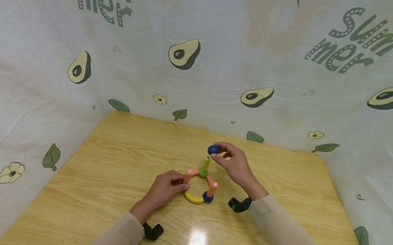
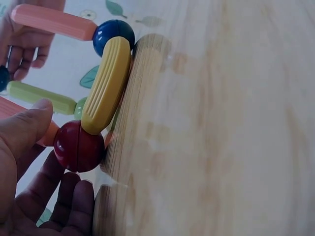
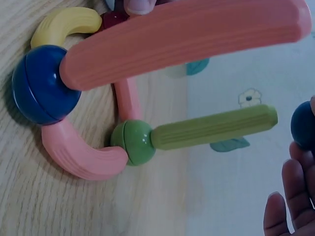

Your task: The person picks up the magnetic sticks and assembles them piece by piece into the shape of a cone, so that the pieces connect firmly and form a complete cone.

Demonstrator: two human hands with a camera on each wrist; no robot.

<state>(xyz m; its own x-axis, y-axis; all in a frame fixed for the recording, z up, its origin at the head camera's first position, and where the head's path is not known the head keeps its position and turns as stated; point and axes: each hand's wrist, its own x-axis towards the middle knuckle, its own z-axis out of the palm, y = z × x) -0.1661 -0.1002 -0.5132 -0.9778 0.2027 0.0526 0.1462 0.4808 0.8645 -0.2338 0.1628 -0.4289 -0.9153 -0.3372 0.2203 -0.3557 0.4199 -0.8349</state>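
Note:
A ring of magnetic rods and balls lies on the table, with a yellow curved rod point(image 1: 193, 198) along its near side. Upright from it stand a light green rod point(image 1: 206, 164) on a green ball point(image 3: 140, 141), a salmon rod point(image 1: 212, 189) on a blue ball point(image 1: 207, 197), and another salmon rod point(image 1: 188, 177) by a red ball point(image 2: 78, 146). My left hand point(image 1: 165, 187) holds that left salmon rod near its base, thumb on it, fingers about the red ball. Between thumb and fingertips, my right hand point(image 1: 234, 165) pinches a loose blue ball point(image 1: 213, 150) just above the green rod's tip.
The wooden table point(image 1: 125, 151) extends around the ring on all sides. A pale cloth point(image 1: 215, 80) printed with avocados and leaves hangs behind it and at both sides. Each wrist wears a small black camera point(image 1: 239, 204).

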